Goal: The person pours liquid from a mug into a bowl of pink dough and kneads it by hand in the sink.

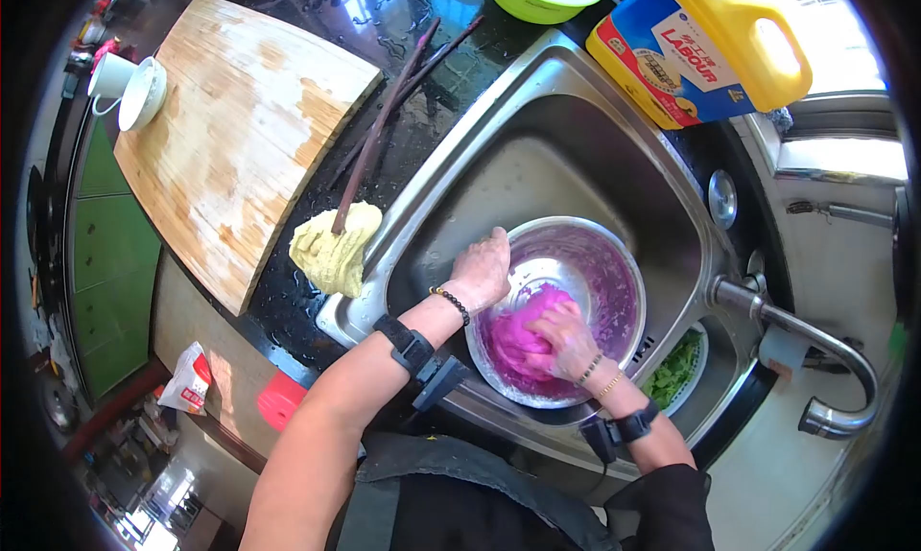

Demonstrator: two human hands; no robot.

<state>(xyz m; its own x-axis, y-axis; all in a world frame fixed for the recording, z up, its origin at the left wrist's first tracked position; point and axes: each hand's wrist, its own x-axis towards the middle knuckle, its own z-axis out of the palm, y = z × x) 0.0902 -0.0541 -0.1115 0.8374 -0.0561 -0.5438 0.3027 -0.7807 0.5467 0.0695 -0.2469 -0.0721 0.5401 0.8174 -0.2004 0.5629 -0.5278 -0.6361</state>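
Note:
A round metal bowl (628,282) stands in the large sink basin, its inner wall smeared with purple residue. My left hand (484,268) is closed on the bowl's left rim. Inside the bowl lies a soft, bright purple-pink lump of dough (513,335). My right hand (564,340) presses into this dough with curled fingers, which are partly sunk in it and coated with residue. On the counter left of the sink sits a lump of yellow dough (326,252). Long dark sticks (384,119) lie behind it, one with its end against the yellow dough.
A wooden board (240,119) lies at the left, with white cups (142,95) near its far edge. Around the bowl is the steel sink (537,158). A faucet (815,335) and greens in a strainer (698,378) are at the right. A yellow jug (691,52) stands behind.

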